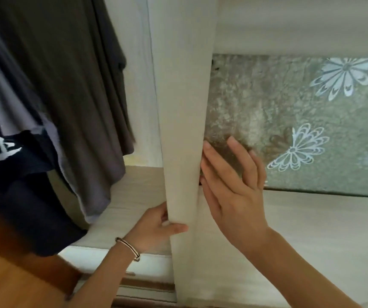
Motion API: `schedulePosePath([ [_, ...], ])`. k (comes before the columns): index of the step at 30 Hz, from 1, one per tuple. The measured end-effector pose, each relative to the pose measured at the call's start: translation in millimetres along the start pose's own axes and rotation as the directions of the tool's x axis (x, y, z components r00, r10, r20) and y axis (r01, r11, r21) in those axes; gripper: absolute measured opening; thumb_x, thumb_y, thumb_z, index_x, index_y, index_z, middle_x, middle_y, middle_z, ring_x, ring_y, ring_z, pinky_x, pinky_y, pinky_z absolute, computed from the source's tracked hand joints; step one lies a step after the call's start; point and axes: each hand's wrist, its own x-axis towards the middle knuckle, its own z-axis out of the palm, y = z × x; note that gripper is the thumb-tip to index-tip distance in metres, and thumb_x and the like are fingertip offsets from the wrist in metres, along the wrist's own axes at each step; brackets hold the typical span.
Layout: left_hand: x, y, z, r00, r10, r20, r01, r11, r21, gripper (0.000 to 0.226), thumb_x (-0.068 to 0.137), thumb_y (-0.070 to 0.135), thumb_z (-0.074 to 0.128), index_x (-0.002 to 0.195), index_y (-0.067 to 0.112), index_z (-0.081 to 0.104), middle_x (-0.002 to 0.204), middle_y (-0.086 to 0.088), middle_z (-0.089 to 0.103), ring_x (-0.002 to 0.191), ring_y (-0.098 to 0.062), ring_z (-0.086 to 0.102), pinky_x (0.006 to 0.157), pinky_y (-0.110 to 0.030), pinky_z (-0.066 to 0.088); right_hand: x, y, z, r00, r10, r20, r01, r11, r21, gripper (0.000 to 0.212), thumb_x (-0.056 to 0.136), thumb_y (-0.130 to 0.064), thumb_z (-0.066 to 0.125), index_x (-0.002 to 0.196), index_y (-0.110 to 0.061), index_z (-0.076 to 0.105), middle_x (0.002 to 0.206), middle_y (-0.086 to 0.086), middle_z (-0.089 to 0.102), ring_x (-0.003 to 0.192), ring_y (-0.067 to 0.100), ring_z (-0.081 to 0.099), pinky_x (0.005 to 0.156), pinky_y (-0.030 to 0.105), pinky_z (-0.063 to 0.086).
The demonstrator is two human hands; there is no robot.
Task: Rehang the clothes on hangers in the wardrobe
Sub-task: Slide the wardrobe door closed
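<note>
Left hand point(156, 225), bracelet point(127, 248) on the wrist, is closed round the leading edge of the sliding door point(183, 107). The thumb is laid across the front face; the fingers are curled behind it, mostly hidden. Right hand point(234, 185) is held flat higher up, fingers point(218, 161) straight and slightly spread, tips at the seam between the door stile and the frosted flower-pattern panel point(289, 118). Nothing is gripped by it. Direction of door travel cannot be told.

Clothes are hung in the open bay left of the door:
- dark grey T-shirt point(78, 74) nearest the door edge
- lighter grey garment point(7, 96) beside it
- black printed T-shirt point(23, 207) at the far left

Hangers and rail are out of frame.

Handling, as judged:
- Garments look like thin jersey: light, limp, stretchy, no stiffness to push against. They are best taken at the shoulder seams or collar, not the hem.
- The neck opening is likely to be stretched if a hanger is forced through from the top.
- The door is rigid, so force is better kept on the stile than on the panel.
</note>
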Motion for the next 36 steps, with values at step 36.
schedulePosePath([
  [36, -109, -136, -303, 0.302, 0.252, -0.919, 0.382, 0.852, 0.359, 0.078, 0.067, 0.019, 0.080, 0.133, 0.008, 0.041, 0.137, -0.015, 0.047, 0.129, -0.021, 0.035, 0.107, -0.042, 0.027, 112, -350, 214, 0.842, -0.405, 0.357, 0.344, 0.912, 0.224, 0.055, 0.085, -0.025, 0.038, 0.136, -0.008, 0.045, 0.145, 0.004, 0.045, 0.138, 0.020, 0.024, 0.116, 0.037, 0.005],
])
